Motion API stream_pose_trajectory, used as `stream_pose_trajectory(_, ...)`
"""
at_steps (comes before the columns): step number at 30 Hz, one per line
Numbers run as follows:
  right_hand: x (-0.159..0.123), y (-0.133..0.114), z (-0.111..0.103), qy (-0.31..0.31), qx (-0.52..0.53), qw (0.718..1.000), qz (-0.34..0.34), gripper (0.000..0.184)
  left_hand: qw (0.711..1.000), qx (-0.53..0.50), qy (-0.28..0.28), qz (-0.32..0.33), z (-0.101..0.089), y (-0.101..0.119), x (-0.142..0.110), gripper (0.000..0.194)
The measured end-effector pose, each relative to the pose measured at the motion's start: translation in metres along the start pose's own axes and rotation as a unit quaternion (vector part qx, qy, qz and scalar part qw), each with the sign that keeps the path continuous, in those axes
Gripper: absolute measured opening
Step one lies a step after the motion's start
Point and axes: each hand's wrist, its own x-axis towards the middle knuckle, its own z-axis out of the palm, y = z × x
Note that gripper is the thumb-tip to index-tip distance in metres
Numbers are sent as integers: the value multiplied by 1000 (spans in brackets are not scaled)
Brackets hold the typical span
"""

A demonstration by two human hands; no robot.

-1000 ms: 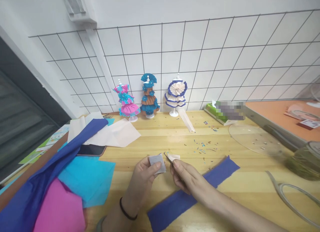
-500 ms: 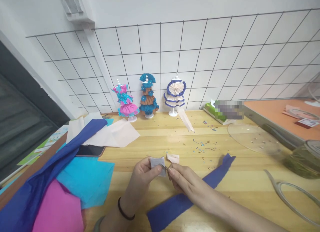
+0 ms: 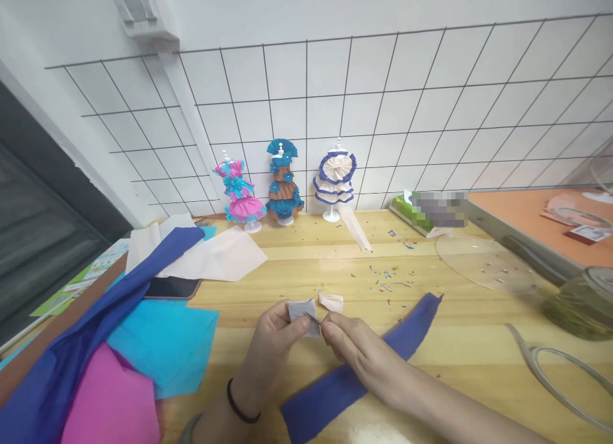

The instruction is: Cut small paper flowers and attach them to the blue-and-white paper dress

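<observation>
With the blue strip (image 3: 325, 399) on the table (image 3: 460, 399) as our landmark, we hold a small grey folded piece (image 3: 297, 310) just past the strip's near end, pinched between the thumb and fingers of our left hand (image 3: 275, 335). Our right hand (image 3: 357, 348) reaches across above the strip's middle, its fingers gripping a thin dark pointed tool (image 3: 313, 319), most of it hidden in our grasp. The tool's tip lies over the face of the grey piece; we cannot tell whether the two touch. A cream scrap (image 3: 331, 302) lies beyond the strip, near our right fingers, and tiny clippings (image 3: 389, 278) are scattered farther past it. Well beyond the strip, along the wall, stand three small dress forms: one pink and turquoise (image 3: 245, 207), one teal and brown (image 3: 283, 191), one cream edged in blue (image 3: 338, 168). To the strip's left we have turquoise paper (image 3: 167, 348) and pink paper (image 3: 115, 402); to its right, a pale looped band (image 3: 531, 354) and a glass jar (image 3: 582, 306).
</observation>
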Motion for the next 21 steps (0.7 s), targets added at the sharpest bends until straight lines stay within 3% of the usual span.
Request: stream_pose_trajectory(21,0,2,0,-8,-9,1000,-1,36,999,-36,-11,-8,2,0,-1,6)
